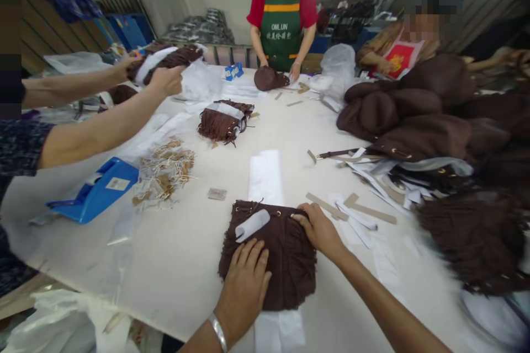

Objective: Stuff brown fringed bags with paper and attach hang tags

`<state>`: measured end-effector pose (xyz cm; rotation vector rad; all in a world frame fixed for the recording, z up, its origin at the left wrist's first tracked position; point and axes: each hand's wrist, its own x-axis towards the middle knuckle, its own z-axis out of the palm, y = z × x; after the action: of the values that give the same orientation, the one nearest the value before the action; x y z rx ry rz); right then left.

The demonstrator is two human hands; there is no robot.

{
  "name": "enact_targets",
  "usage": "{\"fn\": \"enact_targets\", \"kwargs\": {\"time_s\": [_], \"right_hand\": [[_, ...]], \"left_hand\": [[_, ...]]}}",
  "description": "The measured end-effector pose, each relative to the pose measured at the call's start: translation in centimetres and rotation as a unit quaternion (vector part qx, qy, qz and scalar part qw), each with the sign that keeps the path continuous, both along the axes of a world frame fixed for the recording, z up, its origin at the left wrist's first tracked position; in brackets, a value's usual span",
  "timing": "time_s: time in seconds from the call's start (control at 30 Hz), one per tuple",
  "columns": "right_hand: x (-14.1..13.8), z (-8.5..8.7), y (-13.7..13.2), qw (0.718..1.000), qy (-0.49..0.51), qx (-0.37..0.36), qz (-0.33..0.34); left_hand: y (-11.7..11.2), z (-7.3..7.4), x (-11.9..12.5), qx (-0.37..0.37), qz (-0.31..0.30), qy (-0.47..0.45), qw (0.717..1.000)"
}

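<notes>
A brown fringed bag lies flat on the white table in front of me, on a strip of white paper. A white paper wrap sits on its upper left. My left hand presses flat on the bag's lower left, fingers stretched out. My right hand grips the bag's top right edge, fingers curled over it.
A blue tape dispenser and a pile of tags lie at the left. Another wrapped fringed bag lies mid-table. Heaps of brown bags fill the right. Other people work at the left, far side and right.
</notes>
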<state>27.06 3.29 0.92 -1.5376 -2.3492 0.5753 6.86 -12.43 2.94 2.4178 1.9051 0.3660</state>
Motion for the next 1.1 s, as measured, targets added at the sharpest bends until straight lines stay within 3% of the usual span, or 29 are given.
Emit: {"fn": "enact_targets", "kwargs": {"time_s": [0.17,0.3,0.4,0.5,0.57,0.67,0.73,0.97,1.1], "right_hand": [[-0.6,0.5,1.5,0.998,-0.042,0.037,0.008],[-1.3,2.9,-1.9,0.994,-0.039,0.103,0.006],[-2.4,4.1,-6.4,0.984,-0.02,0.126,0.127],[-3.0,3.1,-9.5,0.953,-0.056,0.131,0.265],[-2.5,1.9,-10.0,0.955,-0.082,0.152,0.242],[-1.1,0.2,-9.6,0.975,-0.096,0.167,0.111],[-0.4,-0.5,-9.5,0.978,-0.099,0.169,0.075],[-0.1,-1.3,-9.6,0.96,-0.108,0.209,0.149],[0.4,-1.7,-9.7,0.958,-0.123,0.227,0.127]], "left_hand": [[0.5,-1.8,0.6,0.014,0.008,0.004,1.0],[0.7,-3.3,0.7,0.028,0.029,-0.036,0.999],[0.6,-3.5,0.3,0.032,0.038,-0.088,0.995],[0.2,-3.1,-0.2,0.022,0.029,-0.12,0.992],[-0.1,-2.8,-0.4,0.018,0.016,-0.12,0.993],[-0.3,-2.1,-0.5,0.019,-0.011,-0.088,0.996],[-0.2,-1.5,-0.3,0.017,-0.029,-0.061,0.998],[1.2,0.1,0.1,0.012,-0.028,-0.009,0.999],[0.1,-1.1,-0.4,0.053,0.091,0.001,0.994]]}}
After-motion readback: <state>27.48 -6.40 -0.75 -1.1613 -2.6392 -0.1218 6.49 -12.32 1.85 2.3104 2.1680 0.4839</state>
